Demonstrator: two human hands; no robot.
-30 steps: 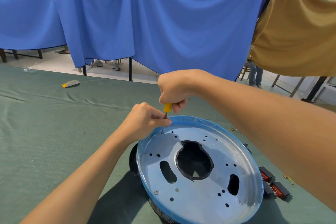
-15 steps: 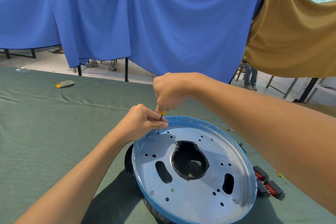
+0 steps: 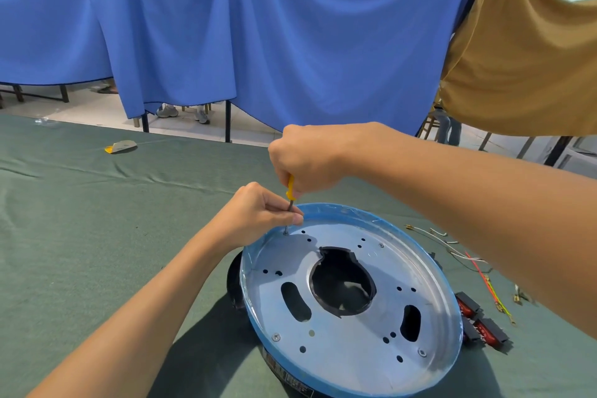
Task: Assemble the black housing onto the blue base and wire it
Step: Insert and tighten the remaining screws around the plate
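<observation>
A person's right hand (image 3: pixel 310 160) clenches the yellow handle of a screwdriver (image 3: pixel 291 187), held upright over a hole at the far-left edge of the blue base (image 3: pixel 355 344), while the left hand (image 3: pixel 255 215) pinches the tool's metal shaft just above the tip. The round base lies on the black housing (image 3: pixel 233 281), which shows beneath its left and near edges, on a green-covered table (image 3: pixel 97 236). Loose wires (image 3: pixel 452 244) and red-and-black parts (image 3: pixel 481 328) lie to its right.
</observation>
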